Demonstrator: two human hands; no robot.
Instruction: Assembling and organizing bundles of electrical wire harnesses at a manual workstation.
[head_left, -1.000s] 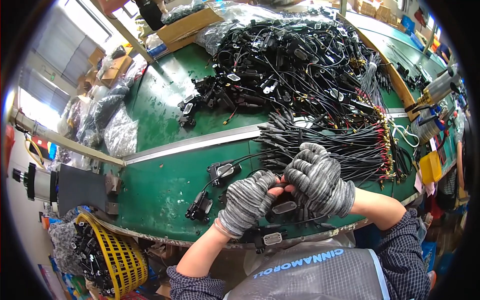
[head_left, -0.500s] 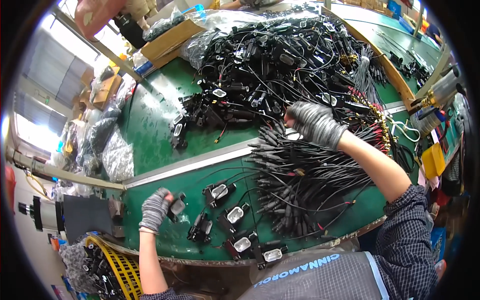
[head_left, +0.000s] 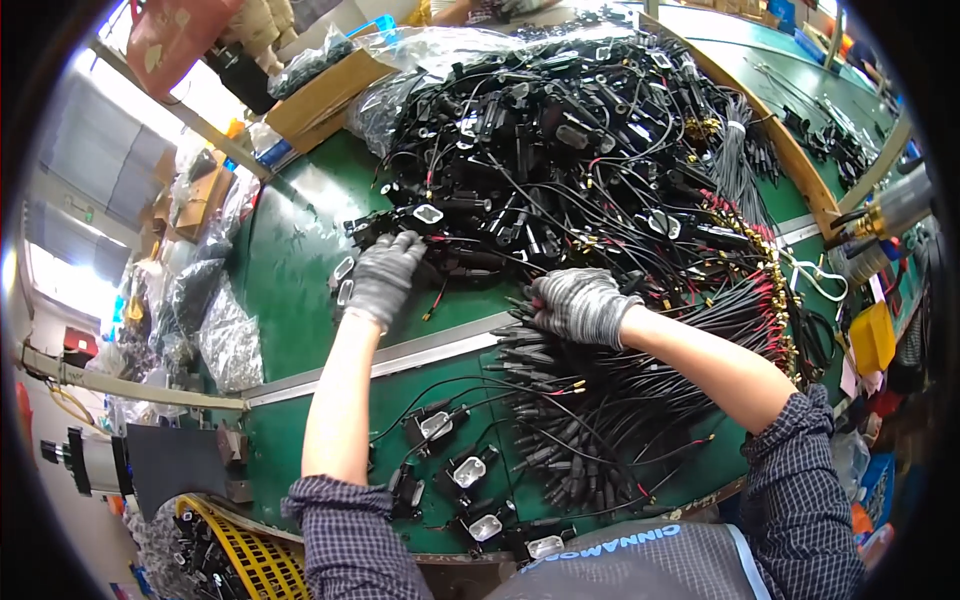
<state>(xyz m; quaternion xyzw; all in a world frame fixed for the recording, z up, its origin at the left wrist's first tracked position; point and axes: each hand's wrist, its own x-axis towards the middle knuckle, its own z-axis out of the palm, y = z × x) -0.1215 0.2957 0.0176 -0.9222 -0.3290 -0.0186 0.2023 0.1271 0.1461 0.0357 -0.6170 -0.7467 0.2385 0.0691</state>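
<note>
My left hand [head_left: 385,280], in a grey knitted glove, reaches to the left edge of a heap of black cabled housings [head_left: 530,130]. Its fingers are stretched out over the housings there; their tips touch or nearly touch them. My right hand [head_left: 585,308], gloved alike, is curled closed at the upper left end of a thick bundle of black cables [head_left: 640,370]. What lies inside its fingers is hidden. Nearer to me, several black housings with pale oval openings, one of them a separate housing [head_left: 468,470], lie on the green table [head_left: 300,330].
A metal strip [head_left: 420,352] crosses the table. A wooden edge board [head_left: 775,130] borders the heap at the right. A cardboard box [head_left: 325,95] and plastic bags [head_left: 232,335] stand at the left, a yellow basket [head_left: 245,550] at lower left. Another person's hand [head_left: 515,8] shows at the far edge.
My left hand has left the housing at the near left and moved up to the heap. The right hand has shifted down and left to the cable ends. The view has tilted slightly.
</note>
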